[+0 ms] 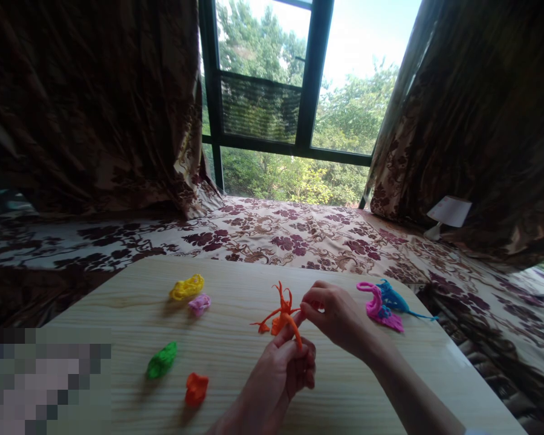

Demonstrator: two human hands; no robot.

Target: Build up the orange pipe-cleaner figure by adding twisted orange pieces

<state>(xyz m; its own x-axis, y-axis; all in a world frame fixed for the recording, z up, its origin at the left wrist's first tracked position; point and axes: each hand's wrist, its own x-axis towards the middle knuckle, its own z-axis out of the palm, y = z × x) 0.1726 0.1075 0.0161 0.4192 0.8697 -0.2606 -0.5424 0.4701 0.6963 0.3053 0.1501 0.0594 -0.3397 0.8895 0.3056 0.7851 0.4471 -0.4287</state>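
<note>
Over the middle of the table, an orange clay figure [284,314] with thin, branching limbs is gripped by my left hand [276,371]. Its lower part curves down over the thumb, and my fingers curl in beneath. From the right, my right hand [333,311] pinches the tip of a thin orange limb between thumb and fingers. A small loose-looking orange piece [263,328] shows beside the figure's lower left; whether it joins the figure I cannot tell. Closest on the table to my left hand is a crumpled orange clay lump [196,388].
On the left of the wooden table [131,302] lie yellow [187,287], pale pink [200,304] and green [162,360] clay lumps. A pink clay shape [381,311] and a blue one [396,297] touch at the right. Beyond are a flowered cover [294,232], a small lamp [448,211] and curtains.
</note>
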